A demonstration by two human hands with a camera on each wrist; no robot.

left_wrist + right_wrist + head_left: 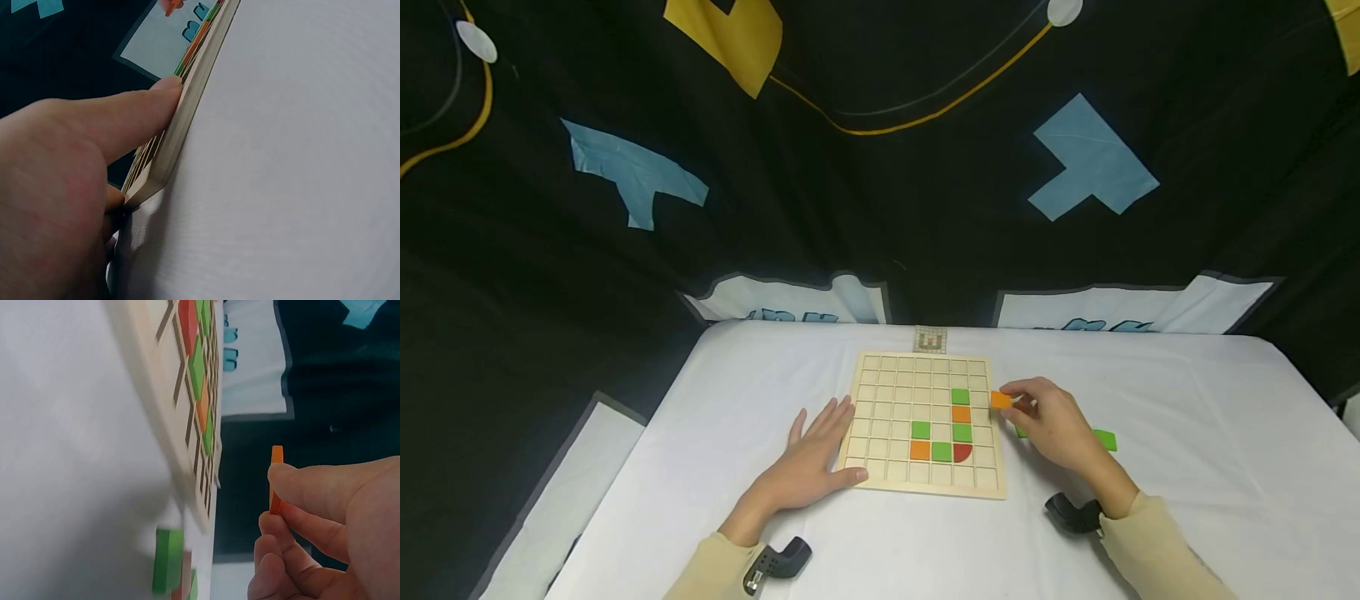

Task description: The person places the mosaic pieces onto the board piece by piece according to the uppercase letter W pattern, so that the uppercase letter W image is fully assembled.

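My left hand (808, 467) lies along the left side of a wooden grid board (925, 490), fingers spread straight and thumb over the near left corner area. In the left wrist view its thumb (140, 112) touches the board's edge. Just off the board's right side, my right hand (1060, 429) pinches an orange square tile (1000, 401) between thumb and fingers. The right wrist view shows this tile (275, 481) edge-on, held above the table. Several green tiles (960, 397), two orange tiles (961, 414) and a red round-cornered tile (962, 452) sit in the board's cells.
Loose tiles lie right of the board under and beside my right hand, among them a green tile (1105, 439); a reddish one (182, 575) shows in the right wrist view. A small patterned card (931, 339) lies behind the board. A white cloth (1180, 392) covers the table.
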